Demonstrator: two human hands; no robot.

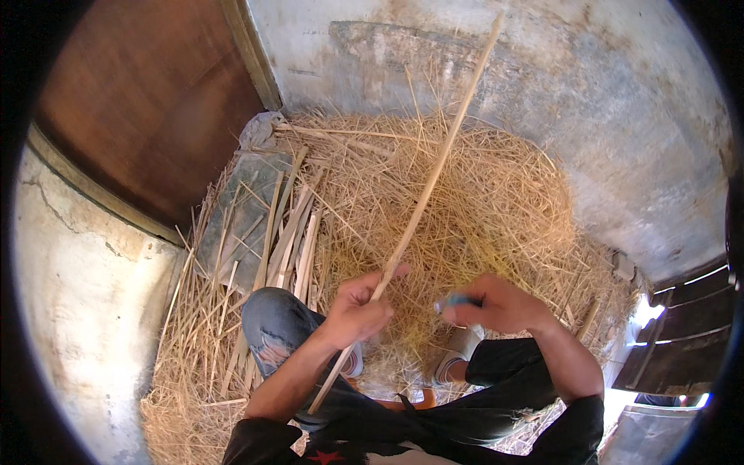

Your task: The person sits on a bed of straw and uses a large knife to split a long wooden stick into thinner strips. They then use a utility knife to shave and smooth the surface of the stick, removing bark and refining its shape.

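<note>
My left hand [355, 311] is closed round a long, pale strip of wood or bamboo [434, 172]. The strip runs slantwise, from near my lap up to the far wall at its upper right end. To the right, my right hand [505, 302] is closed on a small tool with a light-blue body and greyish tip [453, 301]; its exact kind is hard to make out. That tool is apart from the strip, with a gap between the two hands. Thin yellowish shavings [418, 306] lie below and between my hands.
Straw-like shavings [496, 186] heap against the stained far wall [589, 116]. Several loose wooden strips [291, 240] lie left of my knee, by a grey slab [248, 198]. A brown door panel [147, 101] stands at far left. Dark slatted boards [682, 341] are at right.
</note>
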